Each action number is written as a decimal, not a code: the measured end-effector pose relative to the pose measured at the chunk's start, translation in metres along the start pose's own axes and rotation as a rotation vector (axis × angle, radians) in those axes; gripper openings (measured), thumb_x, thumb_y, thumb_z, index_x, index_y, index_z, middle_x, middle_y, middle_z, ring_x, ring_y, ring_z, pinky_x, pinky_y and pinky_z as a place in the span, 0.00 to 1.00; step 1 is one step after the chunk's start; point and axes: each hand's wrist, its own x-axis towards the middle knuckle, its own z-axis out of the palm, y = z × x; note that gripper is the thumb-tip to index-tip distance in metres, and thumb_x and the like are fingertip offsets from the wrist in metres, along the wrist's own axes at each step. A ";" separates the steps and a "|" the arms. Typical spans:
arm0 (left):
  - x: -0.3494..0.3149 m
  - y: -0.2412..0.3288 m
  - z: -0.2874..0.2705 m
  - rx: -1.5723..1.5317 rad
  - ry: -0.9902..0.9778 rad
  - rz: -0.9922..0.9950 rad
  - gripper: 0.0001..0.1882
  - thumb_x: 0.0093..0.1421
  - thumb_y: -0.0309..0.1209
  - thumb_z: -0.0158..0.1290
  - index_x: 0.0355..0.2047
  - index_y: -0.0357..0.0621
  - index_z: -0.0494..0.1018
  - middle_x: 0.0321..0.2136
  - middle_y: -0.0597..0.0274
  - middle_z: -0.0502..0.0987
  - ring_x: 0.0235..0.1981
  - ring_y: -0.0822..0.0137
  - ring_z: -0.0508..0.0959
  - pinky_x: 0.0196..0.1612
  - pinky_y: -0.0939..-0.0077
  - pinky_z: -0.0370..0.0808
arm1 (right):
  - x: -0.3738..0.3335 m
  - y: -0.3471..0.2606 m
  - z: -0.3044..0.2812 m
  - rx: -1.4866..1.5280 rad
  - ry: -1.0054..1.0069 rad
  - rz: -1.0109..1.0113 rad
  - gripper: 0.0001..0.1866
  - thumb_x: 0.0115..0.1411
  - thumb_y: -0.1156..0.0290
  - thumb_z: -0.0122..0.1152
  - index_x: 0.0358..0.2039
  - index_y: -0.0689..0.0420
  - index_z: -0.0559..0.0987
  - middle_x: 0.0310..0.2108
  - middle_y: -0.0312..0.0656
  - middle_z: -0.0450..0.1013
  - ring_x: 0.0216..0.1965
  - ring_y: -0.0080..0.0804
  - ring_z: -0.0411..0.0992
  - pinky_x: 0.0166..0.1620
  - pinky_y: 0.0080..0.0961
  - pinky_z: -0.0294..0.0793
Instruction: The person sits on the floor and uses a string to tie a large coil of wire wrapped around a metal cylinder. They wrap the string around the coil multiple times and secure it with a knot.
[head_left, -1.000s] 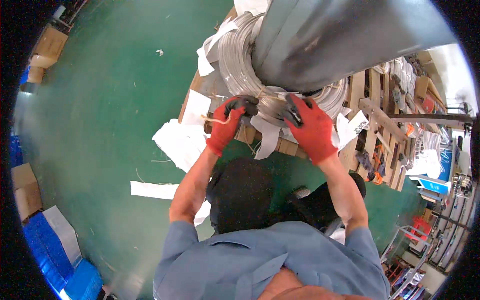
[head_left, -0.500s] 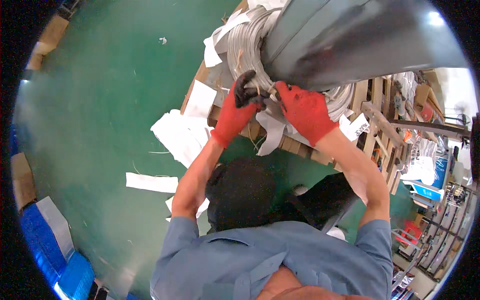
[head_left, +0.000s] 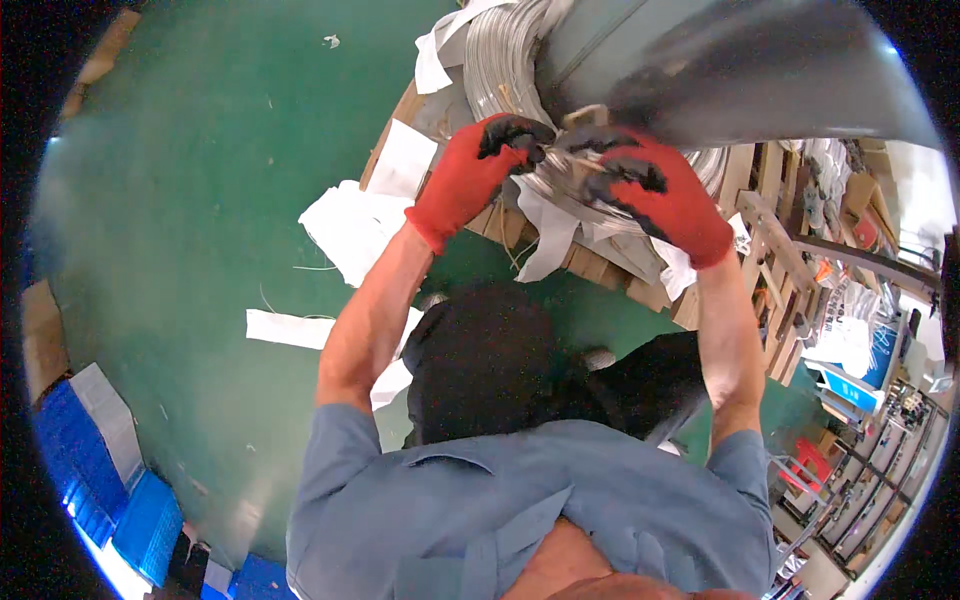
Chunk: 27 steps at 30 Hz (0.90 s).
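in the upper middle of the frame, the left hand point(head_left: 470, 175) and right hand point(head_left: 655, 190), both in red gloves, have their fingers clamped together on a strand of the wire coil point(head_left: 500, 70), which rests on a wooden pallet point(head_left: 765, 215). the coil looks heavy, stiff and springy; better gripped by a single loose strand than by the bundle.

Both bare forearms reach far and upward from the blue sleeves, converging so that the left hand point(head_left: 478, 172) and right hand point(head_left: 655, 190) (each in a red glove with black fingertips) meet almost touching, fingers curled inward and pinching close together between them.
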 end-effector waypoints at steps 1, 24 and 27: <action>-0.003 0.000 0.003 0.097 0.050 0.059 0.13 0.55 0.23 0.48 0.42 0.36 0.72 0.31 0.62 0.77 0.34 0.74 0.75 0.39 0.79 0.72 | 0.007 0.010 0.009 0.182 0.011 0.090 0.19 0.51 0.60 0.63 0.42 0.55 0.78 0.45 0.46 0.73 0.45 0.45 0.71 0.51 0.35 0.66; -0.009 -0.005 0.020 -0.195 0.054 -0.134 0.21 0.57 0.27 0.49 0.52 0.42 0.62 0.41 0.63 0.73 0.40 0.73 0.71 0.43 0.77 0.70 | 0.056 0.035 0.051 0.339 0.183 0.133 0.09 0.64 0.62 0.45 0.34 0.52 0.70 0.28 0.37 0.66 0.37 0.28 0.67 0.39 0.24 0.67; 0.001 -0.018 0.031 -0.176 0.176 0.137 0.18 0.57 0.27 0.48 0.49 0.41 0.65 0.36 0.63 0.74 0.38 0.72 0.71 0.42 0.77 0.70 | 0.045 0.088 0.018 -0.287 -0.060 0.073 0.18 0.57 0.70 0.50 0.49 0.51 0.69 0.45 0.46 0.66 0.50 0.42 0.64 0.54 0.34 0.60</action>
